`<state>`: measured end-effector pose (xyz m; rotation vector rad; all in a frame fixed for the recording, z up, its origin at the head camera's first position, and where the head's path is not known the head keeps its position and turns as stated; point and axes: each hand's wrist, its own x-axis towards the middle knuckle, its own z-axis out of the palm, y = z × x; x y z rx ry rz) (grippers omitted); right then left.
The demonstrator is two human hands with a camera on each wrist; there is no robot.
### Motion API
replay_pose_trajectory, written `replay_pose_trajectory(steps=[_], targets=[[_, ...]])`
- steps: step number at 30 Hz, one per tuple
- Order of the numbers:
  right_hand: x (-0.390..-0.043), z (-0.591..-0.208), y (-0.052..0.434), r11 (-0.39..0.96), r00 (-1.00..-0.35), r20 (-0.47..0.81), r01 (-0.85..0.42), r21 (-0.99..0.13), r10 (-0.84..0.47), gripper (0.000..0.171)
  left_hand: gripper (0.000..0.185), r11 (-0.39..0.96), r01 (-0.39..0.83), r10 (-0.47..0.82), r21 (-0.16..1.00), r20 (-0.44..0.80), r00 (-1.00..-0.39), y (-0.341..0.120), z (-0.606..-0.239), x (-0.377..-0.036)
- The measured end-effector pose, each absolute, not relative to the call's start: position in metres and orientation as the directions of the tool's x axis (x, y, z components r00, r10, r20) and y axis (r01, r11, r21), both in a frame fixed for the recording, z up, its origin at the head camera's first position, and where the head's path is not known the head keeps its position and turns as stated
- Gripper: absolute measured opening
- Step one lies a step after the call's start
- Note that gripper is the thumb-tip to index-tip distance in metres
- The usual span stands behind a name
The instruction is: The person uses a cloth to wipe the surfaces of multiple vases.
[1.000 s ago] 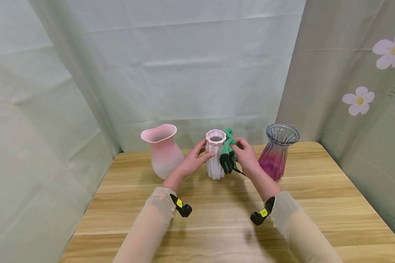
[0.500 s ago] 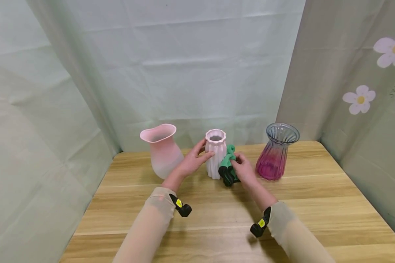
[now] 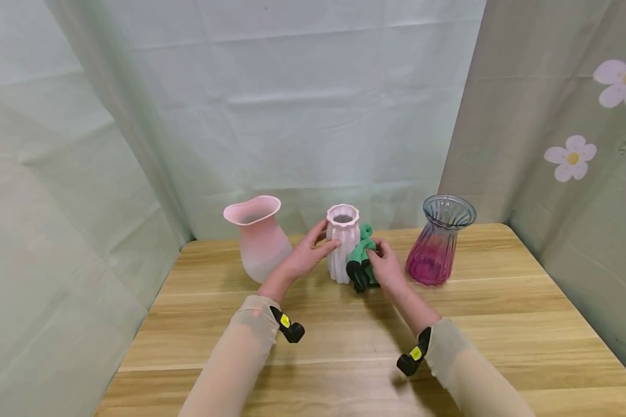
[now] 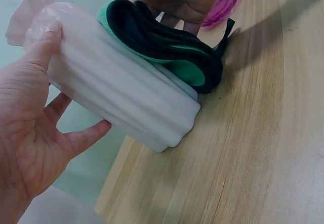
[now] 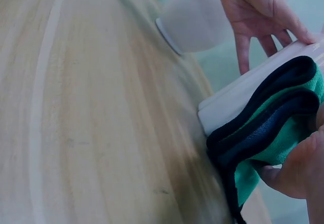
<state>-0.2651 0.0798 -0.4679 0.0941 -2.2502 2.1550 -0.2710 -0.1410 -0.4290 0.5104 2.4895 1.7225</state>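
Head view: ribbed white vase (image 3: 342, 245), green-black cloth (image 3: 361, 263) pressed against.

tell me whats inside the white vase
The head view shows only a dark opening at the white vase's mouth, with nothing sticking out. Deeper inside is hidden by its walls. The green cloth is pressed against its outside, not in it.

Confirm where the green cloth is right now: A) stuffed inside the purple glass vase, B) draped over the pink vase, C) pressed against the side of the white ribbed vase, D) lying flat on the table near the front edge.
C: the right hand holds the green cloth against the side of the white ribbed vase, while the left hand steadies that vase from the other side.
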Motion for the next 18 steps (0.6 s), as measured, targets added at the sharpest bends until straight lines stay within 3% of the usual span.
replay_pose_trajectory(steps=[8,18], targets=[[-0.266,-0.444,0.079,-0.064,-0.995,0.074,-0.070,-0.995,-0.060,0.026,0.075,0.318,0.233,0.318,0.919,0.128,-0.939,-0.142,-0.428,-0.271],[-0.272,-0.419,0.080,-0.085,-0.990,0.116,-0.109,-0.990,-0.085,0.027,0.075,0.341,0.233,0.317,0.911,0.122,-0.941,-0.141,-0.425,-0.270]])
